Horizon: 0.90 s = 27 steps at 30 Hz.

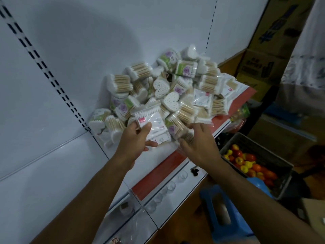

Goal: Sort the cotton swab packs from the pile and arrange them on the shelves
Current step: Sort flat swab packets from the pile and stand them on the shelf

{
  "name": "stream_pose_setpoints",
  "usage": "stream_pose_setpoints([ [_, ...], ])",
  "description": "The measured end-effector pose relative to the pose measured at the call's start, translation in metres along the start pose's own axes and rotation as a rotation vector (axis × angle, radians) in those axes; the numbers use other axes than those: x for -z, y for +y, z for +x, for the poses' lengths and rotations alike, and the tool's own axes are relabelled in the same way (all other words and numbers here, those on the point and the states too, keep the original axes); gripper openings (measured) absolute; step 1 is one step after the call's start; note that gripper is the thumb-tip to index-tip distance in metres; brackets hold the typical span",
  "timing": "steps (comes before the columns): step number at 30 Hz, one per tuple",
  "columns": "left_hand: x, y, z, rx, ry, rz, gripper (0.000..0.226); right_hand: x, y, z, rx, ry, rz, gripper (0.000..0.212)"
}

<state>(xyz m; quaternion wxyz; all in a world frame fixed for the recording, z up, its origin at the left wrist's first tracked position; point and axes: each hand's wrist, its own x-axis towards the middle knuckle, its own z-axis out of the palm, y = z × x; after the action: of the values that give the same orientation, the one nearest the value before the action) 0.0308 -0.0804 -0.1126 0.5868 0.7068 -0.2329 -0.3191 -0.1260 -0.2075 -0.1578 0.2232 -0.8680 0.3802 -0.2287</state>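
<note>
Clearly, in the head view, we are at the front of the pile [165, 88] of cotton swab packs, which lies on the white shelf [163, 150] against the back panel. Our left hand [136, 140] holds a flat white pack [154, 127] by its near edge, with the thumb on top and the fingers curled under it. Our right hand [198, 143] reaches into the pile from the right side; its fingers seem to close on a clear pack of wooden-stick swabs [182, 134], but this part is blurred, so we cannot tell the hold with certainty.

To do this step well, we think it is better to pull out packs of one kind only and to lift them gently, because the heap is loose and the packs near the red shelf edge [175, 159] could slide off.

Both forearms stretch forward and slightly upward, the palms turned toward each other.
</note>
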Motion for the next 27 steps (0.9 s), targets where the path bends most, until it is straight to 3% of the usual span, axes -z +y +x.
stream_pose_setpoints([
  [2,-0.001,-0.004,0.002,0.012,-0.007,-0.004,0.008,-0.005,0.010,-0.003,0.008,-0.111,-0.104,0.066],
  [5,-0.005,-0.009,0.003,0.026,-0.023,0.006,0.009,-0.012,0.013,-0.004,0.051,-0.123,-0.131,0.075],
  [11,-0.015,-0.016,0.004,-0.002,-0.053,0.033,0.012,-0.012,0.017,-0.005,0.065,-0.112,-0.164,0.068],
  [16,-0.022,-0.014,0.002,-0.020,-0.022,-0.009,0.010,0.002,0.009,-0.010,-0.084,-0.083,0.270,0.023],
  [20,-0.024,-0.013,-0.001,-0.055,0.030,-0.043,0.011,0.008,0.000,0.001,-0.377,-0.233,0.771,0.031],
  [23,-0.019,-0.014,0.000,-0.129,0.148,-0.029,0.009,0.008,-0.008,0.006,-0.512,-0.363,0.996,0.027],
  [27,-0.013,-0.011,-0.002,-0.164,0.256,-0.054,0.008,0.004,-0.031,0.002,-0.385,-0.499,1.026,0.020],
])
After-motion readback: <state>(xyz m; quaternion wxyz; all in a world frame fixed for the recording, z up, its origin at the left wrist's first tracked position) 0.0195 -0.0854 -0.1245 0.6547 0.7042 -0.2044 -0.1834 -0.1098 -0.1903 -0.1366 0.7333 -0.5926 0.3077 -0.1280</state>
